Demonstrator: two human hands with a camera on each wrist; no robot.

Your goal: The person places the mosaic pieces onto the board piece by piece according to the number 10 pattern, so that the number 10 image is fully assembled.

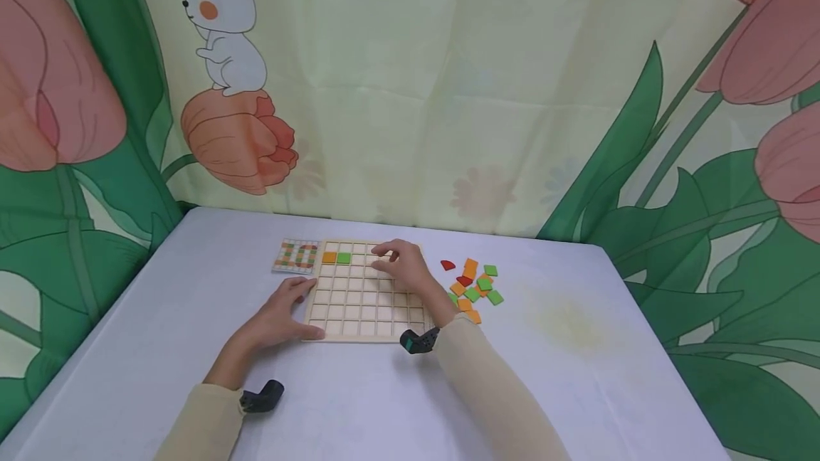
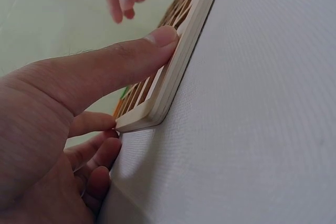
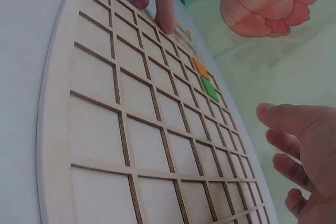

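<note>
A light wooden grid board [image 1: 365, 338] lies on the table. An orange square tile [image 1: 329, 257] and a green square tile [image 1: 344, 258] sit side by side in cells near its far left corner. My left hand [image 1: 282, 315] rests at the near left corner, its thumb [image 2: 161, 36] on the front rim and its index finger touching the left side. Over the far right part of the board hovers my right hand [image 1: 406, 267]. In the right wrist view its thumb and loosely bent fingers [image 3: 283, 142] are apart, with nothing visible between them.
Left of the board lies a pattern card [image 1: 297, 256] printed with coloured squares. To the right, loose green tiles [image 1: 495, 297], orange tiles [image 1: 471, 267] and red rounded pieces [image 1: 448, 265] are scattered on the white tablecloth [image 1: 359, 397]. A printed curtain [image 1: 410, 126] hangs behind the table.
</note>
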